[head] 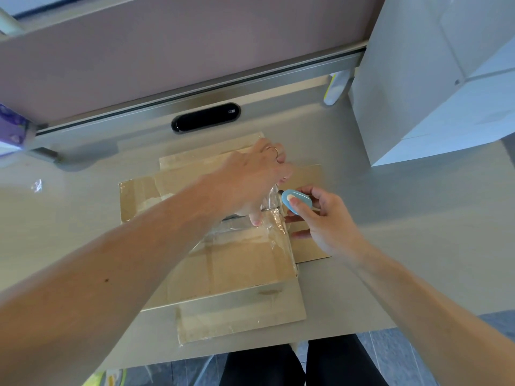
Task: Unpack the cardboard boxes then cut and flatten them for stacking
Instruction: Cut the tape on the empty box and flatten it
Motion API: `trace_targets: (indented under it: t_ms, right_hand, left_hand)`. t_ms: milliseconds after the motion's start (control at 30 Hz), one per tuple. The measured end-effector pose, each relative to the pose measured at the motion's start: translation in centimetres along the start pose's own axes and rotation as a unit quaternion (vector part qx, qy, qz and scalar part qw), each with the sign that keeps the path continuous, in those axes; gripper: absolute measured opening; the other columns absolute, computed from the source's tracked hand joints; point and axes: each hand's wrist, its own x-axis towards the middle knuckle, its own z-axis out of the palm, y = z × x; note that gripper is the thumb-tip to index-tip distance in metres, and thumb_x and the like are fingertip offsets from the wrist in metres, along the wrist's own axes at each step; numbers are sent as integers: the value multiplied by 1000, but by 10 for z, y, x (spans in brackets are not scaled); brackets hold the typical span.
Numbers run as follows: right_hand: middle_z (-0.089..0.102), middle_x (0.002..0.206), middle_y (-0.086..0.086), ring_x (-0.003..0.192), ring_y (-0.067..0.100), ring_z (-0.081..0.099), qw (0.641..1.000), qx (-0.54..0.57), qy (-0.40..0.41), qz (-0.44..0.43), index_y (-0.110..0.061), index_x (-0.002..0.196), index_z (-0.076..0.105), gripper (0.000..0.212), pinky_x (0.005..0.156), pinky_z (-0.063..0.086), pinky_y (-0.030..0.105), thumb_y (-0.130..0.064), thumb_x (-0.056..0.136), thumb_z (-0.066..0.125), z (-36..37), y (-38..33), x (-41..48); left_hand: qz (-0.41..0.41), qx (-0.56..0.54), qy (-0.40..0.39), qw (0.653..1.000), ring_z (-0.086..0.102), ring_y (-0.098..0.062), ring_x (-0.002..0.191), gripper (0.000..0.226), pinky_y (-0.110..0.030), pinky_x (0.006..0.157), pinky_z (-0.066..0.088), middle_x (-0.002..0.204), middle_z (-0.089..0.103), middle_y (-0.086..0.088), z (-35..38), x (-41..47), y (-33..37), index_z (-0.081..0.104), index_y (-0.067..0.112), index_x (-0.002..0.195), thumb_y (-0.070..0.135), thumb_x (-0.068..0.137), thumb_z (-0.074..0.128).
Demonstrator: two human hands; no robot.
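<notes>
A brown cardboard box (237,260) lies spread out on the grey table (390,232), its flaps folded outward and streaked with clear tape (274,229). My left hand (256,179) reaches across the box and pinches a crumpled strip of that tape near the box's right edge. Just to the right, my right hand (320,221) grips a small blue oval cutter (294,203), thumb on its top, with the tip against the tape beside my left fingers.
A tall white box (434,79) stands at the back right. A black oval cable port (206,117) sits in the table behind the cardboard, below a pinkish partition. A scrap of clear tape (37,185) lies at the left. My legs show below the table's front edge.
</notes>
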Motion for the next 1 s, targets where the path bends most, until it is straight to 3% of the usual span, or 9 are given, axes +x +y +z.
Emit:
trace_targets:
  t_ms: [233, 433, 600, 800, 1000]
  right_hand:
    - [70, 102, 6, 84, 19, 76, 1000, 12, 1, -3, -20, 109, 66, 17, 65, 63, 49, -32, 97, 65, 0, 3, 0]
    - [70, 101, 5, 83, 18, 76, 1000, 24, 4, 1, -19, 110, 65, 16, 66, 63, 49, -30, 99, 63, 0, 6, 1]
    - [70, 103, 7, 83, 18, 76, 1000, 6, 1, -17, -21, 107, 66, 15, 64, 63, 46, -32, 98, 65, 1, 9, 1]
    - [70, 102, 6, 85, 17, 76, 1000, -2, 3, -23, -21, 106, 66, 15, 66, 63, 52, -33, 98, 65, 1, 10, -2]
    - [70, 101, 5, 86, 16, 75, 999, -18, -4, -32, -21, 104, 66, 15, 64, 63, 50, -34, 97, 66, -1, 6, -4]
  left_hand:
    - [2, -12, 15, 1000, 31, -21, 129, 84, -34, 69, 43, 130, 37, 8, 5, 0, 0, 47, 32, 110, 49, 45, 98]
    - [-2, -15, 16, 1000, 31, -20, 130, 85, -34, 69, 42, 131, 37, 8, 5, -1, 0, 35, 37, 100, 50, 45, 98]
    - [3, -12, 21, 1000, 30, -20, 132, 84, -33, 70, 42, 133, 37, 7, 6, -2, 0, 45, 34, 110, 50, 46, 97]
    - [3, -19, 18, 1000, 30, -20, 132, 87, -36, 74, 49, 134, 36, 7, 4, -2, 0, 46, 34, 115, 50, 47, 97]
    - [2, -22, 25, 999, 30, -20, 132, 86, -35, 71, 45, 134, 36, 7, 7, -2, -1, 46, 33, 113, 50, 46, 98]
